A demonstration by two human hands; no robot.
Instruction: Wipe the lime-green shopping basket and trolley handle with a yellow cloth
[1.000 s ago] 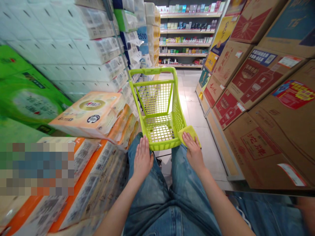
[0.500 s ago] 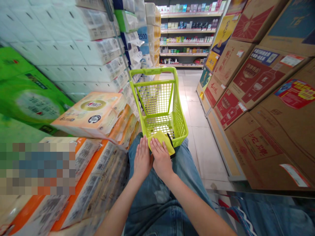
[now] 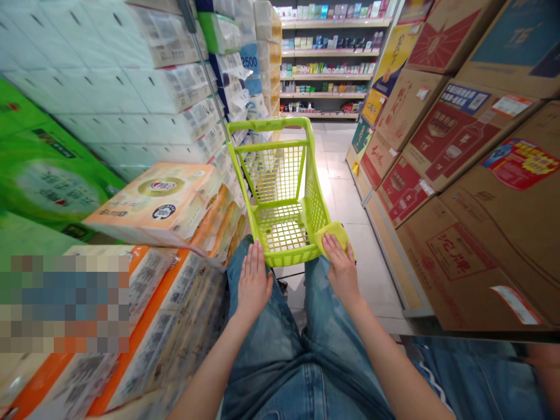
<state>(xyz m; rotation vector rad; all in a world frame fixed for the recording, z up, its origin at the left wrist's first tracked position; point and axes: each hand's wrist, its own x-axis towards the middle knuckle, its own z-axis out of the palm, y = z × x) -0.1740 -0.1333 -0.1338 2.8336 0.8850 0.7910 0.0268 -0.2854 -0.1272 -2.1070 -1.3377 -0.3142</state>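
A lime-green plastic shopping basket with lattice walls and a raised handle stands in front of my knees; nothing lies inside it. At its near-left corner, my left hand rests with stretched, flat fingers touching or just beside the rim. My right hand holds a folded yellow cloth over the near-right corner of the basket, fingers laid along the cloth. Part of that corner is hidden beneath the cloth, and a dark edge shows behind it.
Stacked tissue packs crowd my left side. Cardboard cartons line the right on a low wooden base. Shelves of small boxes stand at the aisle's far end. Another person's denim clothing is at the lower right.
My right hand has carried the yellow cloth rightward from the middle of the basket's near rim to its right corner. My left hand has stayed nearly in place.
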